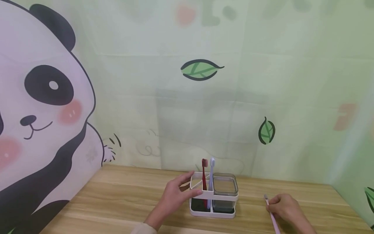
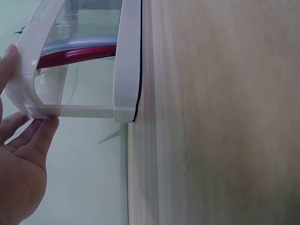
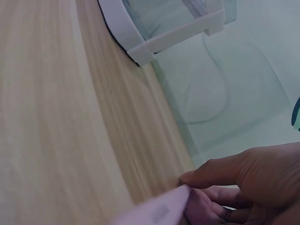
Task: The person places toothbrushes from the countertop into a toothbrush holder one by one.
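A white toothbrush holder [image 1: 222, 197] stands on the wooden table, its upper left side gripped by my left hand [image 1: 173, 196]. The thumb lies along the front of the frame and the fingers reach the left side; the left wrist view shows the fingertips against a corner post. Inside the holder, a red toothbrush [image 1: 204, 177] and a pale blue toothbrush [image 1: 211, 178] stand upright, bristles up. A clear cup [image 1: 225, 204] occupies the right compartment. To the right of the holder, my right hand [image 1: 284, 206] pinches a pink toothbrush [image 1: 273, 222] near its head, with the handle pointing toward me.
The wood-grain table [image 1: 117, 198] reaches back to a pale green cloth backdrop [image 1: 131, 81] printed with leaves and a large panda [image 1: 52, 97] at the left. The holder stands close to the table's back edge.
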`<state>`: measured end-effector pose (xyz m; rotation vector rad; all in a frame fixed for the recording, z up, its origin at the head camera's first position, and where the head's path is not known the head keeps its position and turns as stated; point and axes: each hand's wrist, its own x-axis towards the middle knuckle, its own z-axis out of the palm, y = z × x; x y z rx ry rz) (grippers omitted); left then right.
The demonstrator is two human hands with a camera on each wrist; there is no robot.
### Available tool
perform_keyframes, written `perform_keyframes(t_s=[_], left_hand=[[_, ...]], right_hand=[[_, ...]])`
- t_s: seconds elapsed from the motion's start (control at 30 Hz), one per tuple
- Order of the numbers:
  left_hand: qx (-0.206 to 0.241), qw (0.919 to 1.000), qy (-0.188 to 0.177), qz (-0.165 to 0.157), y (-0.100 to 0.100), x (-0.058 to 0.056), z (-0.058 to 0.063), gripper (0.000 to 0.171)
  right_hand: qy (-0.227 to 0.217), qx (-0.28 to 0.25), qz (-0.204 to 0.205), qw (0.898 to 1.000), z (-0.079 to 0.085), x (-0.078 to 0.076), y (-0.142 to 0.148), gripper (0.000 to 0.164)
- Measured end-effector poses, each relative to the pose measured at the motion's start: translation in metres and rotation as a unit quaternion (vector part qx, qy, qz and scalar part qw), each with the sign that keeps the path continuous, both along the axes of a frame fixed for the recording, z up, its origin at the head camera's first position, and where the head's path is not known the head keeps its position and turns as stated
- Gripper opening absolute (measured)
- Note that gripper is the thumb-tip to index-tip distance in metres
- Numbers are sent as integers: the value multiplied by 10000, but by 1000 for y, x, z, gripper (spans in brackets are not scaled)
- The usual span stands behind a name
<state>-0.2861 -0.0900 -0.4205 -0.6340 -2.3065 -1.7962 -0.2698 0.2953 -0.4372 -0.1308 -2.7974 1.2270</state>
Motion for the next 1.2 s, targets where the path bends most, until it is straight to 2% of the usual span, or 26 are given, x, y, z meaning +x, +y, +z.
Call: perform_keyframes(t_s=[0.17, 0.5, 0.8, 1.2], left_hand=[[-3, 10000, 12, 13, 0, -1, -1, 71], [-16, 10000, 29, 9, 0, 0, -1, 71], [22, 9999, 114, -26, 0, -1, -2, 71], [31, 10000, 71, -12, 0, -2, -2, 71]], right_hand=[[36, 170, -40, 9998, 0, 1, -1, 11], [-231, -263, -60, 9994, 4, -2, 3, 11], [-109, -714, 39, 9974, 24, 0, 6, 19], [29, -1042, 131, 9945, 52, 6, 5, 26]])
